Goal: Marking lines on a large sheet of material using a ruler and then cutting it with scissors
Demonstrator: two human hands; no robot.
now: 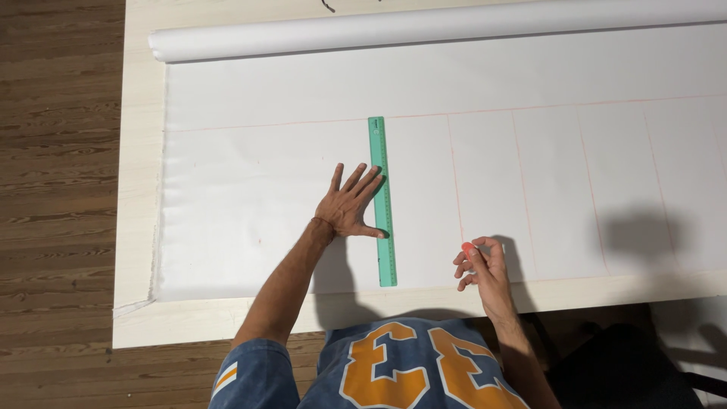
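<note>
The left hand lies flat, fingers spread, pinning the green ruler square to the white fabric's near edge, while the right hand pinches orange chalk beside it.

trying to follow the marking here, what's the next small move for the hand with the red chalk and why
Probably bring the right hand with the red chalk over to the green ruler. The left hand presses the ruler flat on the white fabric, and no red line runs along it yet, unlike the spaced lines to its right.
</note>
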